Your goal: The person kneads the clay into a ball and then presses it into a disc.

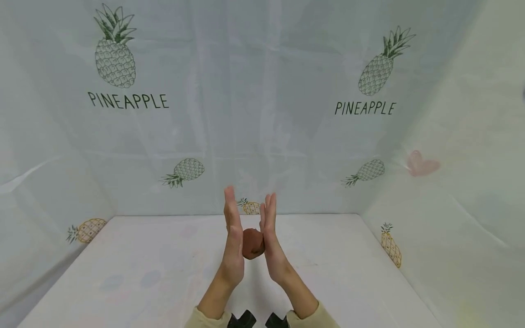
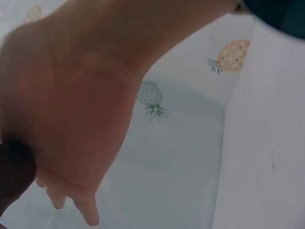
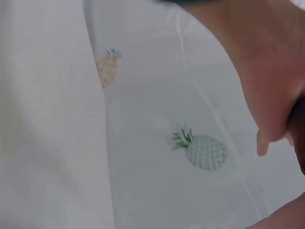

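Note:
A brown, clay-like ball (image 1: 253,244) sits between the two palms, held above the white tabletop, with a small crease low on its near side. My left hand (image 1: 234,237) presses it from the left, fingers straight and pointing up. From the other side the palm of my right hand (image 1: 272,241) touches it, its fingers likewise straight. In the left wrist view the dark ball (image 2: 16,171) shows at the left edge against the left palm (image 2: 76,114). Only a sliver of the ball (image 3: 299,133) appears beside the right hand (image 3: 274,90) in the right wrist view.
A white tabletop (image 1: 164,273) with faint stains spreads beneath the hands. Pale sheeting (image 1: 262,114) printed with pineapples hangs behind it and along both sides. Dark wrist straps (image 1: 242,320) show at the cuffs of the light sleeves (image 1: 207,319).

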`<state>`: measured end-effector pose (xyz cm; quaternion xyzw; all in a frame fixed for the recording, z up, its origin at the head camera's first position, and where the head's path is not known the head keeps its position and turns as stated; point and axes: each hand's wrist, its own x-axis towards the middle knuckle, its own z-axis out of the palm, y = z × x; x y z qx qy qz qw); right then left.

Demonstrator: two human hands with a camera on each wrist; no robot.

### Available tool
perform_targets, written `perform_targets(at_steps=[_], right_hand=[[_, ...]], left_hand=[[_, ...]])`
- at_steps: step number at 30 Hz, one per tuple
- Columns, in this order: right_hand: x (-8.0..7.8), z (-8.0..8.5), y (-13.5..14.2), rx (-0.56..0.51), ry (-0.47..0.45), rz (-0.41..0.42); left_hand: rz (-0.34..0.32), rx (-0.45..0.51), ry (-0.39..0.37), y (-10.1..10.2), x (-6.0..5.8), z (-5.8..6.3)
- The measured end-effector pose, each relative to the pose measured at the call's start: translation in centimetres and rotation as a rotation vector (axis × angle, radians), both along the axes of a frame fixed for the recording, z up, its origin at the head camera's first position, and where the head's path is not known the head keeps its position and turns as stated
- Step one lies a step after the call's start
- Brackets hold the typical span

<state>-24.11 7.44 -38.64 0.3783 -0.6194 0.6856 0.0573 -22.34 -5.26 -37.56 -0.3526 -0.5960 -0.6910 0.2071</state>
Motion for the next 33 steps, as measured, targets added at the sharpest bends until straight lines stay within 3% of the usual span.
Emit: perform_targets(at_steps=[3,7,12,19,21,23,26,28,31,33], right_hand=[[0.5,-0.1,-0.2,-0.044,0.015,0.066],[1.5,0.7,-0.1,-0.101,0.049,0.091],[2.2,1.7,0.3,-0.124,0.114,0.027],[1.6,1.8,0.9,-0.086,0.167,-0.082],[1.2,1.5,0.9,-0.08,0.165,-0.097],[0.8,1.2,0.9,-0.072,0.14,-0.085],[0.4,0.7,0.8,-0.068,0.067,-0.004],[0.3,0.4,0.6,-0.064,0.022,0.063],[0.6,0.2,0.2,-0.05,-0.007,0.14],[1.0,0.2,0.0,-0.039,0.011,0.155]], left_hand=[[0.005,-0.016,-0.021,-0.3,0.1,0.2],[-0.067,-0.062,-0.009,-0.1,0.1,0.2],[-0.132,-0.088,0.091,0.8,0.2,0.1],[-0.215,0.012,0.091,1.5,1.0,0.2],[-0.193,0.01,0.119,1.7,1.1,0.2],[-0.131,0.004,0.138,1.8,1.2,0.2],[0.002,-0.008,0.124,1.6,1.2,0.1],[0.055,-0.007,0.086,1.3,1.0,0.1],[0.031,0.007,0.031,0.5,0.6,0.1],[-0.042,0.013,-0.002,0.1,0.4,0.1]])
